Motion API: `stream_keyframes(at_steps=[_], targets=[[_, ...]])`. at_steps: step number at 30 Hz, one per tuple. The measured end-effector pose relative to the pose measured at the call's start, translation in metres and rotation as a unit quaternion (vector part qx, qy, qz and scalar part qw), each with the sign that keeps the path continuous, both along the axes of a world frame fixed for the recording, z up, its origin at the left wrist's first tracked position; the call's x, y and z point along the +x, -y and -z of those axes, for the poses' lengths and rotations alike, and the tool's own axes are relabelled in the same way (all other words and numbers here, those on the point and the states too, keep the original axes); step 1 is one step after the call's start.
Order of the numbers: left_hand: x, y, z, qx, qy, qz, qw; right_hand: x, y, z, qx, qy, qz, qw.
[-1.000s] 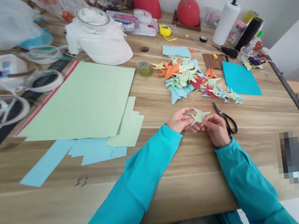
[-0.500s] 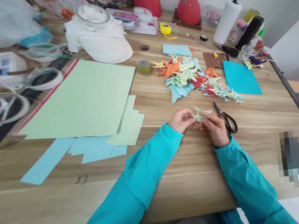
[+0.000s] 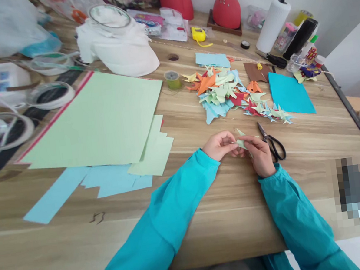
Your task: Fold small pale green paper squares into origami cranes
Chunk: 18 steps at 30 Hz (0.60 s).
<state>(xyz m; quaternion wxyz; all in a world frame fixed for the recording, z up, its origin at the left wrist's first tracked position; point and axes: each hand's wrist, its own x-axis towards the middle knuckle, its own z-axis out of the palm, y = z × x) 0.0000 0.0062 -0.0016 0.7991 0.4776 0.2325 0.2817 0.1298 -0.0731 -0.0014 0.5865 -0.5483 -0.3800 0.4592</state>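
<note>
A pale green folded paper crane is pinched between my two hands above the table. My left hand has thumb and fingers closed at its left side. My right hand grips it from the right, hiding part of the folds. Just right of that hand lie black scissors, with the blades pointing away from me. Beyond my hands is a heap of folded paper cranes in green, blue, orange, red and yellow.
Large green sheets and blue paper strips lie to the left. A thread spool, a turquoise paper stack and a yellow tape measure sit farther back. Tape rolls crowd the left side.
The green crane has turned in my fingers, so less of its spread points shows. My right fingers have shifted slightly over it. Both arms stay nearly in place.
</note>
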Motion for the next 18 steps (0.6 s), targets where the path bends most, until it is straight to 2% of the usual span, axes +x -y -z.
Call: stream_keyframes(at_steps=[6,10,13,18], targets=[[-0.0002,0.0013,-0.0018,0.012,0.006,0.012,1.0,0.0003,-0.0009,-0.001,0.004,-0.019,0.008,1.0],[0.0012,0.0034,0.0012,0.015,0.011,0.001,1.0,-0.0003,-0.0011,-0.0018,-0.002,-0.005,0.017,1.0],[0.0017,0.0044,0.0047,0.047,0.004,-0.01,0.999,-0.0003,-0.0012,-0.0018,-0.015,0.01,0.03,0.999],[0.0014,0.0049,0.0075,0.075,-0.006,-0.036,0.997,0.0011,-0.0014,-0.0005,-0.013,-0.015,0.04,0.999]])
